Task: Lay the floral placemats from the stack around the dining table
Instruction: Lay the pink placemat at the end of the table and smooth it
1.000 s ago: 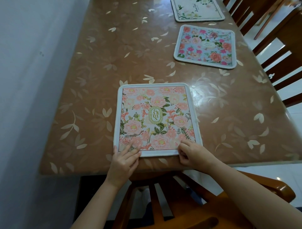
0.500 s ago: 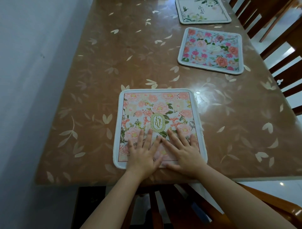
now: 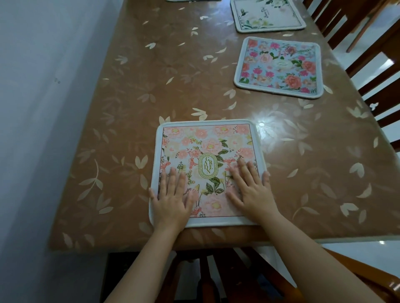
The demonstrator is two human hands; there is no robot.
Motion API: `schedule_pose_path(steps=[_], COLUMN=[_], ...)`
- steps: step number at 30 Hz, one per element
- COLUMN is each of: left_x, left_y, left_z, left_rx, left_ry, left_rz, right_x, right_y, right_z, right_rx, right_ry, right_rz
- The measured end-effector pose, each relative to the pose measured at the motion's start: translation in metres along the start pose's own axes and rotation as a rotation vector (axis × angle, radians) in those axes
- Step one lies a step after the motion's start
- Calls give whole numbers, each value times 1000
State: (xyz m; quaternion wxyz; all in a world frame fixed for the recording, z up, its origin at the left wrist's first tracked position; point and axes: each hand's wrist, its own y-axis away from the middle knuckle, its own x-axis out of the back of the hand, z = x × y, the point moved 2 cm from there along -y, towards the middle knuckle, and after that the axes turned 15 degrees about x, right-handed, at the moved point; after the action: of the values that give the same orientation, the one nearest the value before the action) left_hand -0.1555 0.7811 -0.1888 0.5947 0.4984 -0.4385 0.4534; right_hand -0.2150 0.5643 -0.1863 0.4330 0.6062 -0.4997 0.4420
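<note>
A pink floral placemat [image 3: 207, 149] with a "GARDEN" emblem lies flat near the front edge of the brown dining table [image 3: 151, 86]. My left hand [image 3: 173, 197] rests flat on its lower left part, fingers straight and spread. My right hand [image 3: 251, 190] presses flat on its lower right part, little finger over the mat's right border. Further along the right side lies a blue floral placemat [image 3: 279, 67], and beyond it a white floral placemat [image 3: 268, 15]. The edge of another mat [image 3: 192, 0] shows at the top. No stack is in view.
A white wall [image 3: 43, 108] runs along the table's left side. Dark wooden chairs [image 3: 372, 64] stand along the right side. A wooden chair [image 3: 216, 276] is right below my arms at the front edge.
My hands went from pinching the mat's front edge to lying flat on it, then slid apart from the middle toward its left and right sides. The mat stayed in place.
</note>
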Motion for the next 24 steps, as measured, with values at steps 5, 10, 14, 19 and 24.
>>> schedule_pose_path(steps=[5,10,14,19,24], left_x=[-1,10,33,64,87], left_y=[33,54,66,90,116], left_z=[-1,23,67,132,203], left_rx=[54,-43,-125,-196,-208], left_ry=[67,167,219,285,381], left_rz=[-32,-82,-34,54,111], right_x=[-2,18,54,94,146], right_y=[27,31,37,75,120], right_z=[-15,-19,-9,25,75], right_rx=[-36,-10,11,-31,-53], right_ry=[-11,-122,-129,-92,-183], right_rz=[-47,-125,-54,30,225])
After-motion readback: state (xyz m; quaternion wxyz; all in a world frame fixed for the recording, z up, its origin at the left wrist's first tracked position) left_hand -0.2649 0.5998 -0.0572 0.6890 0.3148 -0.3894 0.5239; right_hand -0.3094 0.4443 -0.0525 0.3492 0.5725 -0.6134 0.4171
